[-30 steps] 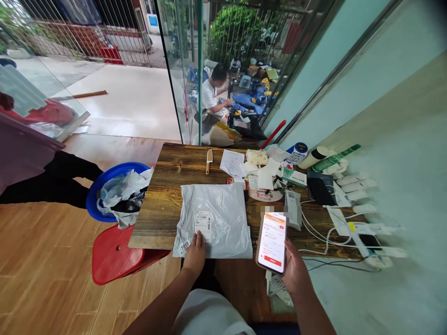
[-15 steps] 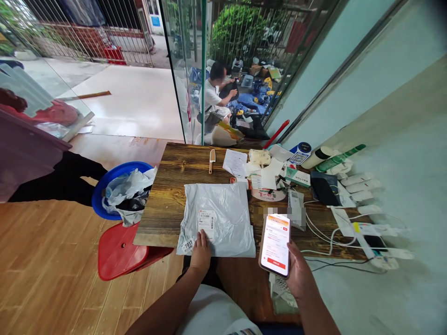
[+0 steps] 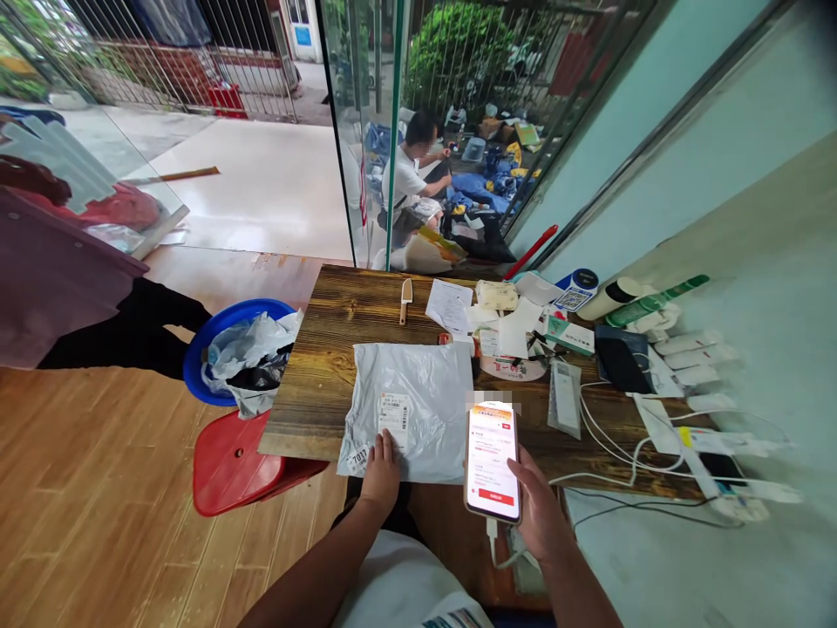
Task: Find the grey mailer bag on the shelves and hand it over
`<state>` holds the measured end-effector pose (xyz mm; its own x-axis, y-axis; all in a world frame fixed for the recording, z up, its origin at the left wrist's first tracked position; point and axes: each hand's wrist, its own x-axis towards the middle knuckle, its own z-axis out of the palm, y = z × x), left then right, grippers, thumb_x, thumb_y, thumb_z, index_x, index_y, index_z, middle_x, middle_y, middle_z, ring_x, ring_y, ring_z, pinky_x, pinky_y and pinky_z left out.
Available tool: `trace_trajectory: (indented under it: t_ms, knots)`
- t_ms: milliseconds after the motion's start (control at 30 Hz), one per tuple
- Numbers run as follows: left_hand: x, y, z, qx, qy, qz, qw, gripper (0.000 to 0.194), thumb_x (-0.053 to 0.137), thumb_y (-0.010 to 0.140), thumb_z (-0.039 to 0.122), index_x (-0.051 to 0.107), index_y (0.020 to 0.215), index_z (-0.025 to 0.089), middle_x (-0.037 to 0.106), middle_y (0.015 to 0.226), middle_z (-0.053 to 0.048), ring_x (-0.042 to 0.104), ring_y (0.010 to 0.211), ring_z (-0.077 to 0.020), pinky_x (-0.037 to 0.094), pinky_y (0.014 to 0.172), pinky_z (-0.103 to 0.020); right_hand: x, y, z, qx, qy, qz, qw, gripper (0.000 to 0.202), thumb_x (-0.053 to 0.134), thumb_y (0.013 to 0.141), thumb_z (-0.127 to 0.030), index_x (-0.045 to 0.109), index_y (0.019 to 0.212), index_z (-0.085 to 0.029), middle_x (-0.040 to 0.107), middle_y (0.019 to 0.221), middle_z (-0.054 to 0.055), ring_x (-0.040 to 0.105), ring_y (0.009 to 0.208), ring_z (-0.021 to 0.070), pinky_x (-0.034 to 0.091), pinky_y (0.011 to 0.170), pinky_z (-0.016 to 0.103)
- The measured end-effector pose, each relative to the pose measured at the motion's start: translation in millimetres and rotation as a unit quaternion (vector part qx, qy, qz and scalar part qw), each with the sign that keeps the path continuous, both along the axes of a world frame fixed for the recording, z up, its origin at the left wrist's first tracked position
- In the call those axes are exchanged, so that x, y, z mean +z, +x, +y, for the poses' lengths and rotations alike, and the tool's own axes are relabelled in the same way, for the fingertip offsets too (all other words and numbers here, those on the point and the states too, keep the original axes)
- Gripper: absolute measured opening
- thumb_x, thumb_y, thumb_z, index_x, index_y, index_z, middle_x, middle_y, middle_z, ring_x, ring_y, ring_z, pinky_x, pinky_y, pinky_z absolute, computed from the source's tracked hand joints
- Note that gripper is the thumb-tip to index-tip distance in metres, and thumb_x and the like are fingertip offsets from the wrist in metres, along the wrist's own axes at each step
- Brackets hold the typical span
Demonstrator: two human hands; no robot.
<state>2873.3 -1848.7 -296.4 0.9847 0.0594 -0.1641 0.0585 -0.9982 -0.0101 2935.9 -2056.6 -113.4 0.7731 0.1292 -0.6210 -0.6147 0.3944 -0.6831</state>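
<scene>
Parcel [image 3: 418, 406], grey poly mailer w/ white label, lies flat on wooden worktop [image 3: 327, 349] at near edge. Left hand [image 3: 381, 471] rests palm-down on its near edge, fingers flat & spread by the label, gripping nothing. Right hand [image 3: 540, 510] closed round a phone [image 3: 493, 460], screen lit, held upright just right of parcel, over the worktop's near edge. Papers [image 3: 451, 305], small knife [image 3: 405, 299] & cables [image 3: 615, 436] farther back/right. Blue bin [image 3: 209, 344] & red stool [image 3: 228, 462] left of worktop.

Label [image 3: 395, 412] print too small to read; phone [image 3: 493, 460] screen top blurred (its text illegible too).
</scene>
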Motion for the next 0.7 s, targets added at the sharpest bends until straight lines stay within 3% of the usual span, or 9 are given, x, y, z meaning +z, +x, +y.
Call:
trace_trajectory:
  t_ms: [133, 300, 567, 700]
  knots:
    - [4.7, 3.3, 2.6, -0.003, -0.007, -0.004, 1.0, 0.048, 0.047, 0.079, 0.002, 0.057, 0.126, 0.004, 0.048, 0.139, -0.024, 0.052, 0.122, -0.0301, 0.047, 0.1, -0.043, -2.0, -3.3, 8.3, -0.021, -0.007, 0.008, 1.0, 0.061, 0.085, 0.052, -0.044, 0.063, 0.105, -0.023, 0.074, 0.103, 0.009, 0.066, 0.101, 0.0377, 0.049, 0.091, 0.055]
    - [10.5, 9.6, 7.0, 0.0, -0.021, 0.001, 1.0, 0.059, 0.054, 0.077, 0.01, 0.046, 0.135, 0.003, 0.04, 0.145, -0.026, 0.053, 0.116, -0.0292, 0.05, 0.094, -0.038, -5.5, -6.4, 12.4, 0.017, 0.01, -0.008, 1.0, 0.057, 0.08, 0.061, -0.04, 0.063, 0.113, -0.023, 0.072, 0.109, 0.01, 0.065, 0.103, 0.0365, 0.05, 0.091, 0.054]
    - [16.6, 14.9, 7.3, -0.01, -0.021, 0.023, 0.999, 0.07, 0.055, 0.069, 0.011, 0.041, 0.137, -0.003, 0.037, 0.146, -0.026, 0.055, 0.106, -0.0292, 0.054, 0.082, -0.037, -1.3, -5.1, 18.9, 0.028, -0.004, -0.008, 1.0, 0.056, 0.082, 0.06, -0.032, 0.062, 0.111, -0.023, 0.074, 0.102, 0.008, 0.067, 0.1, 0.0335, 0.051, 0.09, 0.052]
    - [13.0, 14.3, 9.2, -0.027, -0.014, 0.022, 0.999, 0.064, 0.053, 0.071, 0.008, 0.048, 0.135, 0.006, 0.036, 0.149, -0.02, 0.056, 0.104, -0.0291, 0.055, 0.076, -0.037, -2.1, -6.4, 19.9, 0.042, -0.013, -0.027, 0.999, 0.06, 0.08, 0.058, -0.02, 0.06, 0.114, -0.025, 0.074, 0.102, 0.006, 0.066, 0.1, 0.0321, 0.05, 0.091, 0.052]
